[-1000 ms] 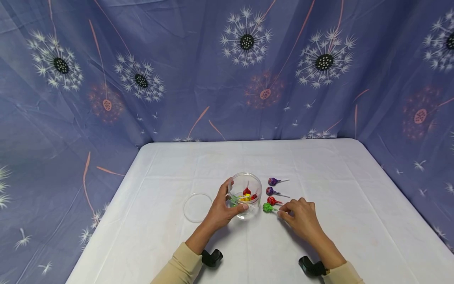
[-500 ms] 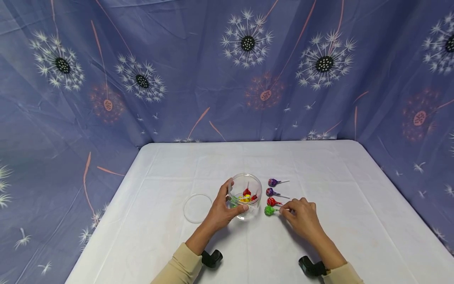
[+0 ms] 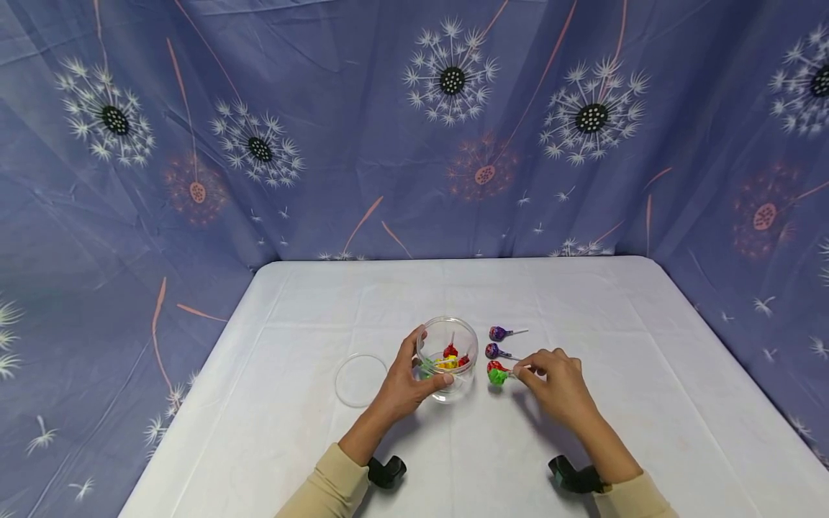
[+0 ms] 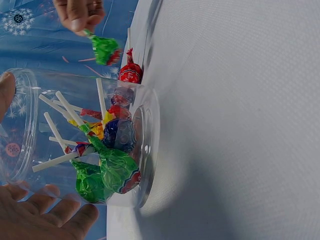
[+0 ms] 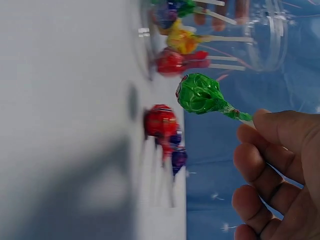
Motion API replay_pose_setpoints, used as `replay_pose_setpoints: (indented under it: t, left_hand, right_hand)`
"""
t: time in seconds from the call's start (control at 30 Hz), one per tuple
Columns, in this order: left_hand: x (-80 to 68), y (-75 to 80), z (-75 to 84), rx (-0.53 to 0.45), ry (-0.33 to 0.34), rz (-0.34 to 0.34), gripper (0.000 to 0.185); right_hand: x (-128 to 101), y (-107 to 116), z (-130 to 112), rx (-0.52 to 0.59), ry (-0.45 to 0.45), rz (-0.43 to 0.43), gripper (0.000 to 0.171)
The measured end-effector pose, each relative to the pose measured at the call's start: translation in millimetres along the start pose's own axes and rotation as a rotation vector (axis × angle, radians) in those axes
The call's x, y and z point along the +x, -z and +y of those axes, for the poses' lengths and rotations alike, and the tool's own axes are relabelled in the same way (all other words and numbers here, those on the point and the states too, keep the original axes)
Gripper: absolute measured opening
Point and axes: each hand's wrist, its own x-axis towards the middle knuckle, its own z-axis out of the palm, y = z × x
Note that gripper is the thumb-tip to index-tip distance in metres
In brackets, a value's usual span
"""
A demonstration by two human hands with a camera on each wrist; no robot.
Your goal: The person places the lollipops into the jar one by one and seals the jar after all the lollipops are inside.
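Note:
My left hand [image 3: 404, 385] grips a clear round jar [image 3: 448, 388] from its left side, thumb in front and fingers behind. Inside the jar lie several wrapped lollipops, with a green lollipop [image 4: 120, 170], a dark blue one [image 4: 120, 135] and yellow and red ones showing in the left wrist view. My right hand [image 3: 553, 385] pinches the stick of another green lollipop [image 5: 200, 94] between thumb and forefinger. That lollipop is off the table, right of the jar. A red lollipop [image 5: 161, 121] lies just behind it on the cloth.
Two purple lollipops [image 3: 497, 333] lie on the white tablecloth [image 3: 311, 309] behind the red one, sticks pointing right. Left of the jar lies a clear round lid [image 3: 337, 385]. A blue dandelion-print curtain [image 3: 363, 144] hangs behind and beside the table.
My right hand has lifted the green lollipop off the cloth, and it now partly covers the red one in the head view. The left hand and jar have stayed in place.

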Motion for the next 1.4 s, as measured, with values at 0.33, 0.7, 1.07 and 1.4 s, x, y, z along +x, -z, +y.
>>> replay_pose_setpoints:
  t: [0.33, 0.7, 1.07, 1.4]
  left_hand:
    - [8.5, -3.2, -22.6, 0.010, 0.000, 0.001, 0.090]
    - [14.0, -4.7, -41.4, 0.016, -0.017, 0.010, 0.091]
    - [14.7, -4.5, -39.4, 0.016, -0.012, 0.004, 0.095]
    - [15.1, -4.8, -39.4, 0.020, 0.003, 0.006, 0.094]
  right_hand:
    - [18.5, 21.1, -13.2, 0.032, 0.053, 0.050, 0.007]
    - [42.5, 35.4, -30.8, 0.031, 0.155, 0.122, 0.003]
    - [56.8, 32.8, -51.3, 0.066, 0.210, 0.137, 0.004]
    - [68.7, 22.7, -74.4, 0.082, 0.193, 0.061, 0.008]
